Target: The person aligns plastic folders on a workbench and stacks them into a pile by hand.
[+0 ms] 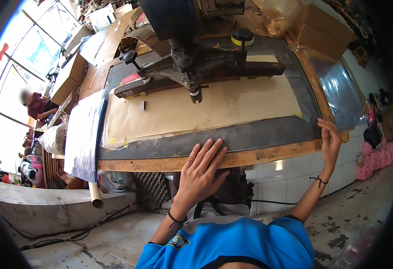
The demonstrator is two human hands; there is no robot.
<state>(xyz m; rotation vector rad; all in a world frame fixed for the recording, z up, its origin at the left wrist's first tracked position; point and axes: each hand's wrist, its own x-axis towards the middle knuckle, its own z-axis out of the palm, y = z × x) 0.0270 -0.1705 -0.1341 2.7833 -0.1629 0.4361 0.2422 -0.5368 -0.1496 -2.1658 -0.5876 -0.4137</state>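
My left hand (202,174) lies open, palm down and fingers stretched out, over the near edge of a dark grey mat (259,135) and its wooden border (169,164). My right hand (330,141) rests at the right end of the same worktable, fingers slightly bent beside the mat's corner, nothing visible in it. On the mat lies a large tan sheet (169,117), taped at its edges. Across its far part stands a long dark bar (259,71) under a black metal press arm (185,67). A small metal block (143,105) sits on the sheet.
Clear plastic sheets (340,89) lie off the table's right side; pale sheets (83,134) hang at its left. A round black-and-yellow tape roll (242,37) and a cardboard box (324,29) stand at the back. Another person (38,105) sits far left. A cardboard tube (96,196) sticks out below.
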